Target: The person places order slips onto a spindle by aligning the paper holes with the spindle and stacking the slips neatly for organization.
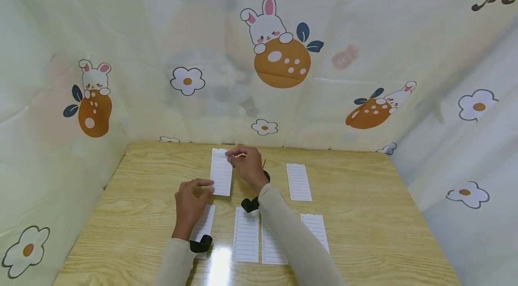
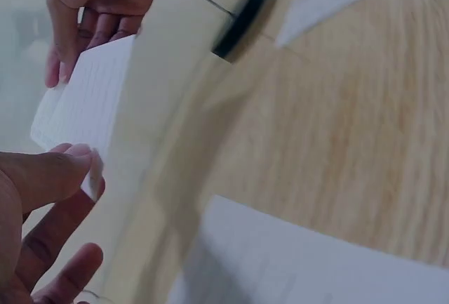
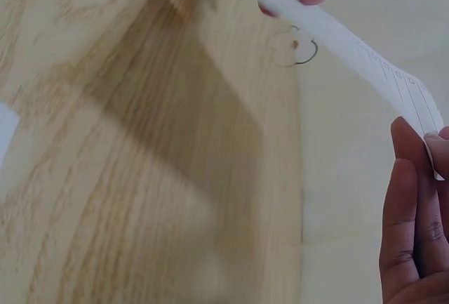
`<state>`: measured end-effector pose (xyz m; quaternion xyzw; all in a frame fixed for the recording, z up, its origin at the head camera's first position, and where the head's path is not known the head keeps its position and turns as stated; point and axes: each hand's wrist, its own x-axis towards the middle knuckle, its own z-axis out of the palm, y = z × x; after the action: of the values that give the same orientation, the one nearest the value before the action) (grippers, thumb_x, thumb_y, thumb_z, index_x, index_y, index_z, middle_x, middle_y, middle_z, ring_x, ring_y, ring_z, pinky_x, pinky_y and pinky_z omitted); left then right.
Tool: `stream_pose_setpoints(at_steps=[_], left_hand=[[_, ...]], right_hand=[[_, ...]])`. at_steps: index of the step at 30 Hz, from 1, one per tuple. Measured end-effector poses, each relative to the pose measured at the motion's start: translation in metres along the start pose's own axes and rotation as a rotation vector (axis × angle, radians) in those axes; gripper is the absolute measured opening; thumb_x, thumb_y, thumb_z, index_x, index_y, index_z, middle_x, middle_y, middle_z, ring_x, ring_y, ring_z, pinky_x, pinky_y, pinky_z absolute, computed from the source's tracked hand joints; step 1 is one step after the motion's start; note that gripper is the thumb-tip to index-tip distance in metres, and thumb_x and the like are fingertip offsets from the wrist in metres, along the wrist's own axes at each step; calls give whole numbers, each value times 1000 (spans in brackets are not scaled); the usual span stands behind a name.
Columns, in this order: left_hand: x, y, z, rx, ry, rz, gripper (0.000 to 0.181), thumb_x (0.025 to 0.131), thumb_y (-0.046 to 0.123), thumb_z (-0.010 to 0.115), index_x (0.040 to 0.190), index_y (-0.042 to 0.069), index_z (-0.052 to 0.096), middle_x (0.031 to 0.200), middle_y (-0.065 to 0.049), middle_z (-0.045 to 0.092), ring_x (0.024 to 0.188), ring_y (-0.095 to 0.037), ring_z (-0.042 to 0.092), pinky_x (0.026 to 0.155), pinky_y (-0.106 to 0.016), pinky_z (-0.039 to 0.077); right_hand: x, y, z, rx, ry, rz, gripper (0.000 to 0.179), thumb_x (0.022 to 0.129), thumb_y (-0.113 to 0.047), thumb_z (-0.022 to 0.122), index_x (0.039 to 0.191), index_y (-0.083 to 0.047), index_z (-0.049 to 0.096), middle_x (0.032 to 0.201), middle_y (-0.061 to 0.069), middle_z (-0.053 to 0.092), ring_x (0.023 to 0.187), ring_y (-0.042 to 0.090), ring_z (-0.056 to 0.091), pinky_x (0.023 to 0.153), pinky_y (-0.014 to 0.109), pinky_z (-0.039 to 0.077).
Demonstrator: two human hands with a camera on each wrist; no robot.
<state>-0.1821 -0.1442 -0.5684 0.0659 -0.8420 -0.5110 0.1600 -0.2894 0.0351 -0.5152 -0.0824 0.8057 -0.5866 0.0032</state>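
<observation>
A white lined paper slip (image 1: 221,172) is held raised above the back of the table, between both hands. My left hand (image 1: 190,203) pinches its lower left edge with thumb and fingertips. At the slip's upper right corner, the right hand (image 1: 247,167) pinches the paper. The left wrist view shows the slip (image 2: 102,100) bending slightly, with the left hand (image 2: 42,227) at its near end and the right hand (image 2: 105,2) at the far end. In the right wrist view the slip (image 3: 358,58) appears nearly edge-on, and the right hand (image 3: 421,241) grips one end.
Several similar slips lie on the wooden table (image 1: 372,214): one at the back right (image 1: 298,182), others in a front row, including a middle slip (image 1: 245,236) and a right slip (image 1: 315,228). Sleeves partly cover some. A printed curtain (image 1: 218,110) borders the table's back and sides.
</observation>
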Motion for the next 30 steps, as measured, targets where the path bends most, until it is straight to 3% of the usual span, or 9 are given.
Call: stream_pose_setpoints(at_steps=[5,11,17,18,24,30], left_hand=[[-1,10,-4,-95,38,-30,14,89,11,85,103,13,84,111,-10,81,122,-30,63,111,-51,42],[-3,24,-8,-220,82,-44,15,91,12,84,105,10,83,111,-13,81,112,-20,61,105,-51,40],[-7,40,-9,-343,134,-50,18,91,15,85,107,7,82,113,-15,79,106,-11,59,101,-43,37],[-9,47,-10,-359,146,-56,18,91,14,84,107,6,82,113,-17,78,104,-10,59,100,-41,37],[-14,60,-10,-426,204,-40,16,91,15,85,106,8,82,107,-11,79,102,-9,63,95,-37,37],[-16,67,-6,-454,258,-30,15,91,14,85,104,8,82,103,-13,78,101,-8,64,93,-38,38]], right_hand=[[0,-3,-2,112,5,-1,9,93,-6,81,96,-14,84,104,4,79,79,11,76,74,33,63],[-4,-11,-6,229,34,18,9,93,-4,80,99,-10,84,114,6,78,81,13,75,84,45,65],[-7,-18,-6,303,68,-4,9,94,-3,79,100,-8,82,112,10,78,84,17,77,89,54,63],[-7,-19,-6,312,76,-10,9,94,-3,78,100,-8,82,111,11,78,84,17,77,88,51,63],[-10,-28,-6,364,136,-39,10,92,0,79,99,-6,82,106,12,78,82,15,76,81,39,64],[-14,-36,-6,405,176,-52,11,92,1,79,100,-4,82,104,12,78,81,15,78,91,60,60]])
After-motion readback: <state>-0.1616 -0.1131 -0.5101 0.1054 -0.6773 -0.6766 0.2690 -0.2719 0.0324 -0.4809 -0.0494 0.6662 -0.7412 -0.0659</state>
